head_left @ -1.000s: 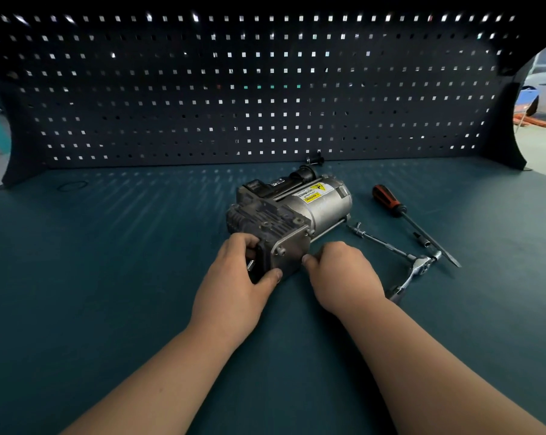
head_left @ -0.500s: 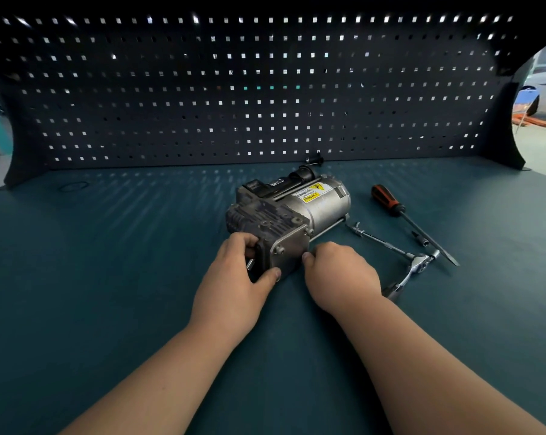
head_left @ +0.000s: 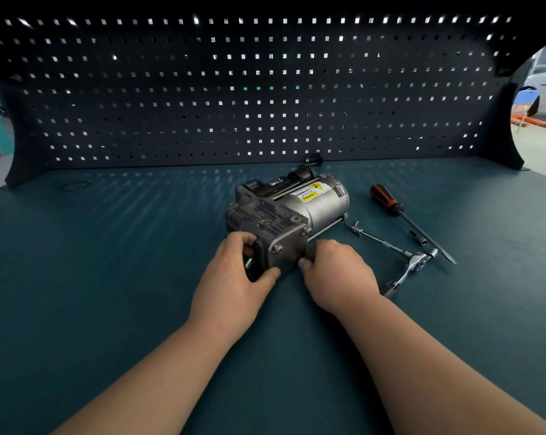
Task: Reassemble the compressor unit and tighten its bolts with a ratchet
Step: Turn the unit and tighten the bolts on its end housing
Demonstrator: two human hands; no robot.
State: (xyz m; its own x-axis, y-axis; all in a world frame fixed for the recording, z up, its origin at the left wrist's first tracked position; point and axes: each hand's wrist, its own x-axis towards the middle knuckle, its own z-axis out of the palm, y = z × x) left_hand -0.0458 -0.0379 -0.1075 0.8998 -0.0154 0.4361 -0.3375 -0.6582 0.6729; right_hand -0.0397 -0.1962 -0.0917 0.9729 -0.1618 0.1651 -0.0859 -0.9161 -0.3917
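Little differs from a second ago: the right hand sits slightly closer to the grey, cylindrical metal compressor unit, which lies mid-way across the dark teal desk. Its curled fingers and thumb pinch at the end plate's lower right corner; whether a bolt sits between them is hidden. The left hand grips the unit's near left end, thumb under the plate. The chrome ratchet remains on the desk to the right, so this looks like seating or finger-starting, not tightening. The yellow label reads "WARNING"; its smaller print is illegible.
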